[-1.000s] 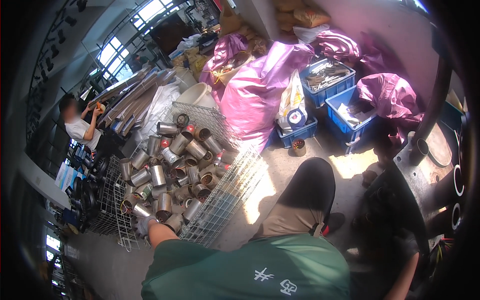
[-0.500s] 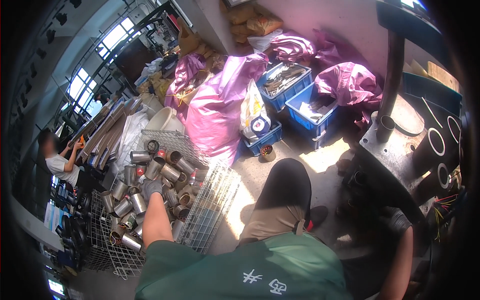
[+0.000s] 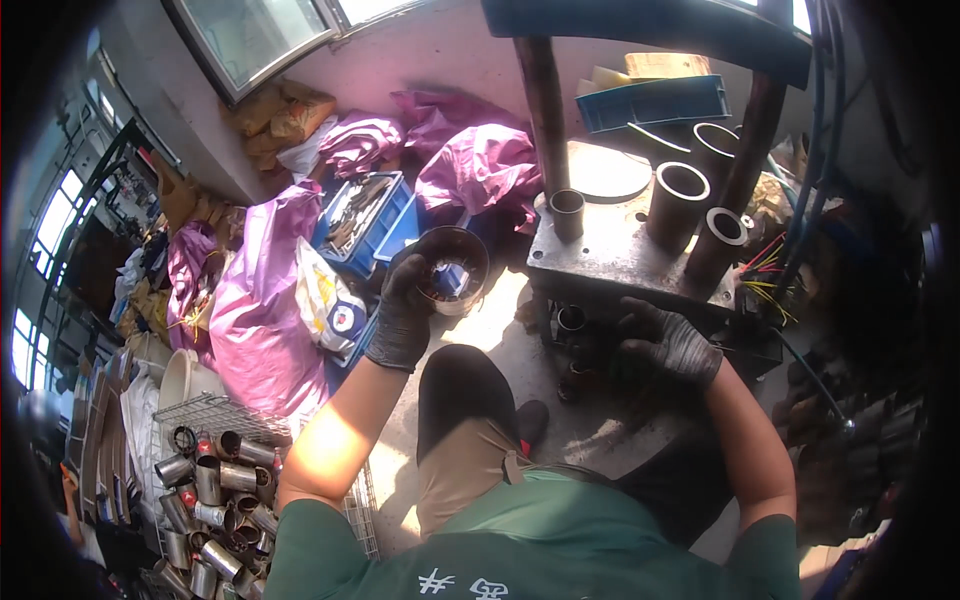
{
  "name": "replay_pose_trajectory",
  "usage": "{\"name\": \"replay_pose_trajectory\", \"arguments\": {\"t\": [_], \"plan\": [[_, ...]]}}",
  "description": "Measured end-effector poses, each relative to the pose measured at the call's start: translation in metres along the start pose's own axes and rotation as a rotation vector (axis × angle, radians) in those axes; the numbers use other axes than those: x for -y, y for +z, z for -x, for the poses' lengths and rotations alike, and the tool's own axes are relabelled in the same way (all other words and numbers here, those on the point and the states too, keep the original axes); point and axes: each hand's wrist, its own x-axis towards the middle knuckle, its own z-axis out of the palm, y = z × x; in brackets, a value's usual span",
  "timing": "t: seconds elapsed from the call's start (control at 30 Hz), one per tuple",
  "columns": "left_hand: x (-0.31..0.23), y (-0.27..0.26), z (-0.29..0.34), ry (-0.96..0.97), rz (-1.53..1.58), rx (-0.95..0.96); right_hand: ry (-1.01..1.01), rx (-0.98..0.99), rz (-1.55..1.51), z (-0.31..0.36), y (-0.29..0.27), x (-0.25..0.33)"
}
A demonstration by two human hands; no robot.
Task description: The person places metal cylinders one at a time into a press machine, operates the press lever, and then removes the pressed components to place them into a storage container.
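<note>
My left hand [image 3: 402, 312], in a dark grey glove, grips a short metal cylinder [image 3: 456, 268] by its side. Its open end faces up, showing a dark, reddish inside. My right hand [image 3: 665, 342], gloved too, is empty with its fingers apart, just in front of the thick steel plate [image 3: 625, 243] of a machine with upright posts. Far to the left of my hands, a wire basket [image 3: 225, 408] is heaped with similar metal cylinders [image 3: 238, 476].
Steel tubes [image 3: 680, 195] and a round disc [image 3: 608, 172] stand on the plate. Blue crates [image 3: 388, 235] of metal pieces and pink sacks [image 3: 262, 300] are at the back. Coloured wires [image 3: 765, 262] and hoses hang at the right.
My view has turned right. My left hand has come out of the basket and now holds a metal cylinder before me. My right hand has risen in front of the machine's plate.
</note>
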Motion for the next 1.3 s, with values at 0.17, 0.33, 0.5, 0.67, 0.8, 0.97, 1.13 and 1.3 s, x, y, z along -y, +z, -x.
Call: {"name": "replay_pose_trajectory", "arguments": {"t": [0.17,0.33,0.5,0.67,0.8,0.97,1.13,1.3], "plan": [[0.082,0.144,-0.079,0.045,0.18,0.206,-0.161,-0.522,-0.273,0.013,-0.016,0.002],[0.17,0.194,-0.072,-0.077,0.44,0.186,0.029,-0.701,-0.357,0.064,-0.014,-0.026],[0.197,0.207,-0.067,-0.078,0.229,0.159,0.05,-0.751,-0.687,0.093,0.005,-0.069],[0.222,0.203,-0.076,0.34,-0.509,0.037,0.161,-0.694,-1.075,0.08,0.018,-0.035],[0.187,0.213,-0.076,0.717,-0.879,0.052,0.026,-0.522,-1.409,0.057,0.032,-0.05],[0.21,0.217,-0.058,0.734,-0.914,0.155,0.03,-0.649,-1.284,0.052,0.042,-0.097],[0.216,0.215,-0.05,0.737,-0.81,0.214,-0.09,-0.609,-0.879,0.058,0.029,-0.152],[0.214,0.204,-0.062,0.432,-0.541,0.092,0.132,-0.756,0.957,0.05,-0.005,-0.134]]}}
